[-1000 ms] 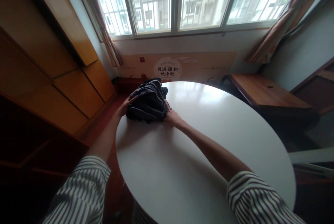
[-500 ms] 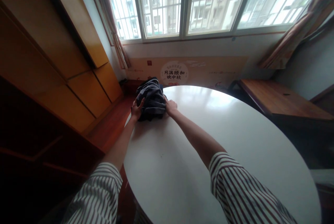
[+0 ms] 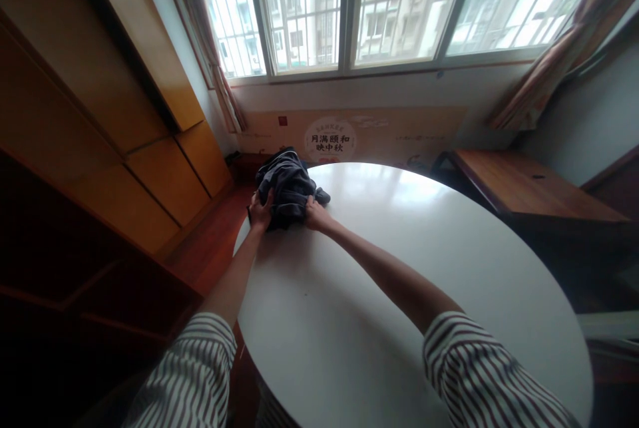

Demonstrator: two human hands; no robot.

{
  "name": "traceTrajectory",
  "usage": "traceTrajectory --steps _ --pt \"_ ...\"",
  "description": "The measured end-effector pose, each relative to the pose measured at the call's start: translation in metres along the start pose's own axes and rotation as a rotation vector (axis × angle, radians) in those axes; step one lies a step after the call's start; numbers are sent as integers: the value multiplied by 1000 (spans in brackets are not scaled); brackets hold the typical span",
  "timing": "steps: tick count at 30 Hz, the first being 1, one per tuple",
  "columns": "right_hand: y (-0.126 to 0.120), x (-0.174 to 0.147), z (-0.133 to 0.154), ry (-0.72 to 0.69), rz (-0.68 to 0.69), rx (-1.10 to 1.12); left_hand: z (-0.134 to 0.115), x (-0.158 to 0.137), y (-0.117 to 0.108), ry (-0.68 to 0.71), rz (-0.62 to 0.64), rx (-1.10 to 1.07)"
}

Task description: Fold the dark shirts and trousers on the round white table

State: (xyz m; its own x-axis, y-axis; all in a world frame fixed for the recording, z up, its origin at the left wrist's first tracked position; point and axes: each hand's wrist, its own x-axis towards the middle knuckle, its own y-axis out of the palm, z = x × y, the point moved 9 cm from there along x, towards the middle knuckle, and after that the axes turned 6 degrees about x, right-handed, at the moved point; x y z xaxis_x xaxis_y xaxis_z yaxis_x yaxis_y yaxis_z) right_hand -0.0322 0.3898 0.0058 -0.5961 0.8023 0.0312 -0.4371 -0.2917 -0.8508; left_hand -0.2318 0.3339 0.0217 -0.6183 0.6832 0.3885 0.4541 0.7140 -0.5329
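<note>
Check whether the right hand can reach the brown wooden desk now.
Probably not: the right hand is gripping the dark cloth bundle, with the glossy white rounded table between that hand and the desk.

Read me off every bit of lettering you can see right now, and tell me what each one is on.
"月满颐和 / 映中秋": on the round emblem of the banner under the window.
Arched line above it in the emblem: too blurred.
Small lines toward the banner's left and right ends: too small.
Red square on the banner: any marking unreadable.
Dark cloth: no lettering visible.
</note>
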Motion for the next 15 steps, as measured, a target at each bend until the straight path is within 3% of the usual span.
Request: traceTrajectory --steps 5,9,12,15 --pt "-5 27 -6 -46 -7 102 -8 -11 -1 -46 -81 112" --pt "-9 30 -11 -98 -29 160 -16 -14 0 -28 -104 161" --pt "-9 13 -13 -135 -46 172 -13 -12 -3 -71 -79 130" --pt "-15 -31 -9 -267 -97 174 -7 3 -13 -149 -69 57"
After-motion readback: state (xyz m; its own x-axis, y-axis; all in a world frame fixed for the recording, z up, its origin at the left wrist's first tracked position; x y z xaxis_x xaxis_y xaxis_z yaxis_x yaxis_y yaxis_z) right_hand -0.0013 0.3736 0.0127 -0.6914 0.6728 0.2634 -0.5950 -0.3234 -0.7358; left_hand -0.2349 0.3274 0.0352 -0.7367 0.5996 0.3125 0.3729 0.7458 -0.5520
